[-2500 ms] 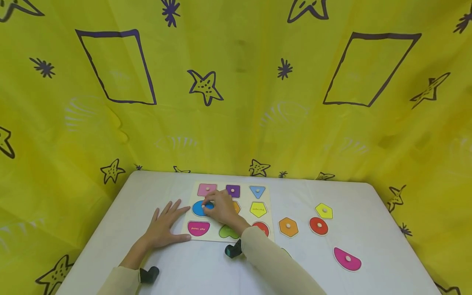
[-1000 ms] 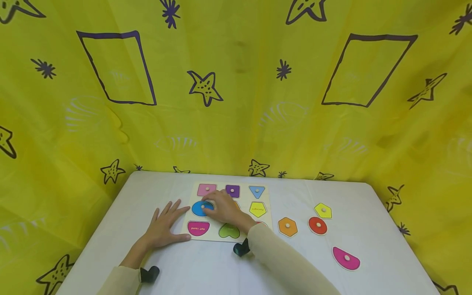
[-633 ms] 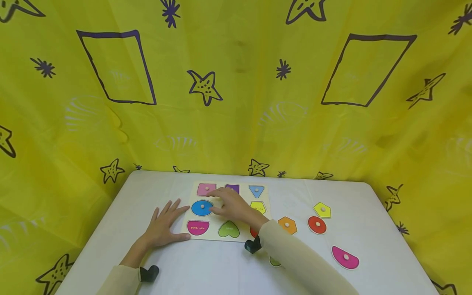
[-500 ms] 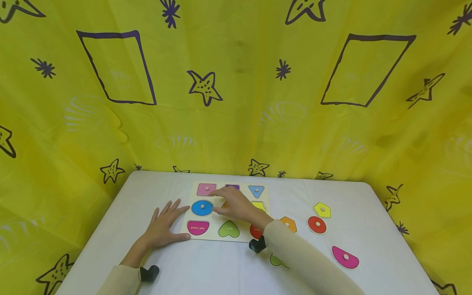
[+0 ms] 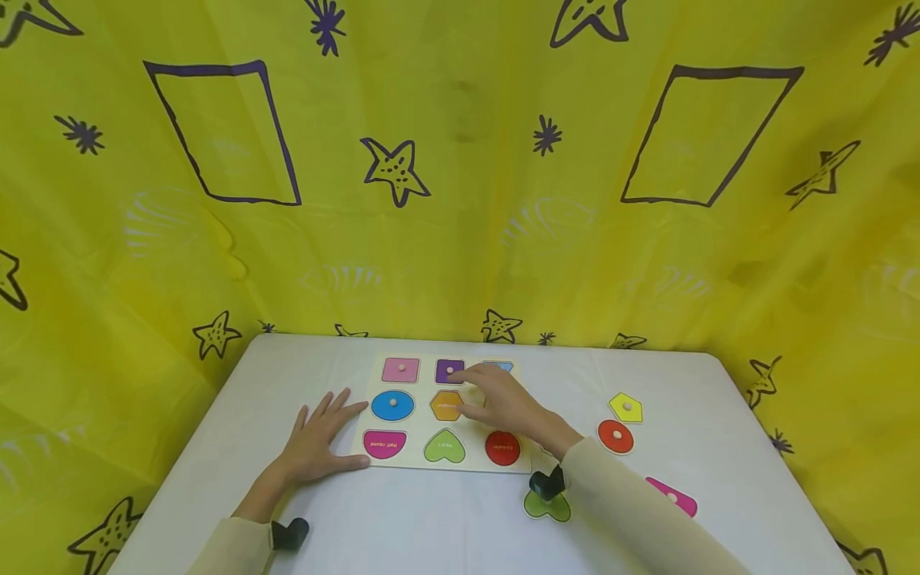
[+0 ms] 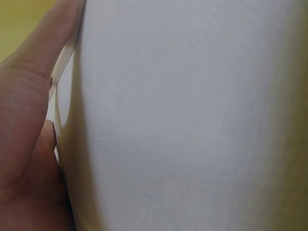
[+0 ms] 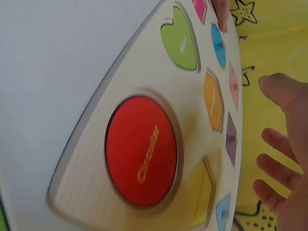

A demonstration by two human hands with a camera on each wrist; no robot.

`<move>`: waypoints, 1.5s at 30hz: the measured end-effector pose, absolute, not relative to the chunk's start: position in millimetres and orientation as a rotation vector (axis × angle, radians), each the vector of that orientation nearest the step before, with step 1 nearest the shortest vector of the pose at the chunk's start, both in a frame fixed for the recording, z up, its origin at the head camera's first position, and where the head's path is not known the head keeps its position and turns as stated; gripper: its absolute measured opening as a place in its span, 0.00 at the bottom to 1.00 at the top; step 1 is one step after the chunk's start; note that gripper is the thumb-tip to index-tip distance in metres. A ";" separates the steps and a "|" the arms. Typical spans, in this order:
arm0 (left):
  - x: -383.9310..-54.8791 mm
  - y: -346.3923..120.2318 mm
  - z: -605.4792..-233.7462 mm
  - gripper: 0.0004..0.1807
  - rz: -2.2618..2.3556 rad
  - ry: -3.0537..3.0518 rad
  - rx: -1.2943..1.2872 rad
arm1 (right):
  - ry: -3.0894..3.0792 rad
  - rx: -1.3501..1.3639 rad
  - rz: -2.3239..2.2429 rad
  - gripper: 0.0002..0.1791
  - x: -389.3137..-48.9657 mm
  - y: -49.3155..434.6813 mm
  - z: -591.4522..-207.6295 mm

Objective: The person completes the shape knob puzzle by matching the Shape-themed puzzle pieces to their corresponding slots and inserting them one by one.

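A wooden shape puzzle board [image 5: 415, 459] lies on the white table. Knobbed pieces sit in it: a pink rectangle [image 5: 400, 370], a purple square [image 5: 450, 371], a light blue triangle [image 5: 497, 366] and a blue oval [image 5: 393, 406]. Printed recesses show for half round, heart, hexagon, circle and pentagon [image 7: 199, 192]. My left hand [image 5: 316, 443] rests with spread fingers on the table, thumb and fingertips at the board's left edge. My right hand [image 5: 506, 403] hovers over the board's right part, fingers apart, holding nothing; it hides the pentagon recess in the head view.
To the right lie a loose yellow pentagon [image 5: 626, 408], a red circle [image 5: 616, 436] and a magenta half round [image 5: 672, 497], partly covered by the right sleeve. A green heart piece [image 5: 548, 505] lies below the right wrist. A yellow curtain [image 5: 460, 239] hangs behind the table.
My right hand has let go of the blue oval's knob and moved right across the board. The forearm now covers the loose orange hexagon and uncovers the green heart. The left hand stays put.
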State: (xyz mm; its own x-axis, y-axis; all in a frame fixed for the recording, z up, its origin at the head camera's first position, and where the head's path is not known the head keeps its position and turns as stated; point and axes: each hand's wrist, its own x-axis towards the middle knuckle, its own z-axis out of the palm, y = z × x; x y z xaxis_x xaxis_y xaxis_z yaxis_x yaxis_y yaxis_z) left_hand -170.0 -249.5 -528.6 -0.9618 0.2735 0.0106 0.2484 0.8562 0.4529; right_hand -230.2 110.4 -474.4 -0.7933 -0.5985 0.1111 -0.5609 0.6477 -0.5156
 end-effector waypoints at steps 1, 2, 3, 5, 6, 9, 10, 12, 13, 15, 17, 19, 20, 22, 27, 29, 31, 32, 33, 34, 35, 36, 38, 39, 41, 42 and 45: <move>-170.2 -249.8 -528.8 0.53 0.712 2.975 0.417 | 2.796 -0.969 -0.847 0.29 -229.7 115.4 -474.4; -170.2 -250.1 -528.9 0.53 0.712 2.973 0.416 | 2.804 -0.958 -0.854 0.29 -229.3 120.5 -474.4; -170.4 -250.3 -529.3 0.53 0.712 2.971 0.415 | 2.806 -0.945 -0.866 0.28 -228.6 125.9 -474.4; -170.5 -250.7 -529.8 0.53 0.711 2.969 0.416 | 2.818 -0.920 -0.871 0.28 -227.3 135.8 -474.5; -170.6 -251.0 -530.1 0.53 0.710 2.969 0.417 | 2.826 -0.903 -0.868 0.28 -226.6 140.5 -474.8; -170.8 -251.8 -530.5 0.53 0.718 2.971 0.419 | 2.847 -0.846 -0.889 0.27 -224.2 154.1 -476.4; -171.0 -252.2 -530.8 0.53 0.719 2.973 0.419 | 2.848 -0.819 -0.906 0.27 -223.1 158.5 -477.1; -171.4 -252.7 -531.5 0.53 0.723 2.973 0.420 | 2.844 -0.749 -0.959 0.27 -219.9 167.8 -478.8; -171.6 -252.9 -532.0 0.53 0.723 2.974 0.421 | 2.846 -0.717 -0.984 0.27 -218.1 172.8 -480.5; -171.8 -253.0 -532.1 0.53 0.719 2.974 0.422 | 2.850 -0.673 -1.019 0.26 -214.2 183.2 -484.5; -171.3 -252.3 -531.5 0.53 0.717 2.973 0.421 | 2.864 -0.653 -1.023 0.25 -210.3 193.5 -488.8; -171.0 -251.8 -530.7 0.53 0.716 2.972 0.418 | 2.886 -0.655 -1.011 0.25 -206.4 203.7 -493.5; -170.8 -251.6 -530.1 0.53 0.719 2.970 0.416 | 2.890 -0.657 -1.015 0.25 -204.3 208.6 -495.4; -171.1 -251.5 -529.8 0.53 0.716 2.971 0.411 | 2.893 -0.642 -1.035 0.25 -200.2 217.7 -499.0; -171.9 -251.8 -530.8 0.53 0.708 2.973 0.407 | 2.895 -0.574 -1.106 0.24 -190.1 235.5 -506.0; -171.9 -251.8 -531.1 0.53 0.714 2.969 0.407 | 2.901 -0.571 -1.108 0.23 -186.8 240.5 -508.1; -171.8 -251.6 -530.8 0.53 0.717 2.968 0.408 | 2.911 -0.586 -1.087 0.20 -184.7 244.7 -510.5; -171.7 -251.5 -530.3 0.53 0.716 2.968 0.409 | 2.917 -0.602 -1.077 0.19 -183.9 246.7 -511.5; -171.6 -251.3 -529.8 0.53 0.713 2.969 0.409 | 2.920 -0.595 -1.071 0.17 -183.2 248.1 -512.5; -171.5 -251.1 -529.2 0.53 0.712 2.969 0.409 | 2.923 -0.598 -1.061 0.16 -182.6 249.5 -513.3; -171.4 -250.9 -528.4 0.53 0.710 2.969 0.408 | 2.926 -0.598 -1.050 0.15 -182.1 250.8 -514.2; -171.2 -250.6 -527.7 0.53 0.708 2.969 0.408 | 2.929 -0.593 -1.036 0.14 -181.8 252.0 -515.1; -170.7 -250.2 -526.3 0.53 0.707 2.968 0.407 | 2.924 -0.589 -1.028 0.13 -181.2 253.7 -516.6; -170.5 -250.0 -525.7 0.53 0.709 2.966 0.405 | 2.918 -0.581 -1.031 0.12 -181.1 254.0 -517.1; -170.1 -249.8 -524.8 0.53 0.717 2.962 0.404 | 2.912 -0.586 -1.033 0.11 -180.9 254.6 -518.2; -169.9 -249.7 -524.6 0.53 0.716 2.962 0.405 | 2.912 -0.585 -1.040 0.10 -180.7 254.5 -518.5; -169.8 -249.8 -524.6 0.53 0.716 2.960 0.405 | 2.918 -0.581 -1.061 0.09 -180.3 253.6 -519.2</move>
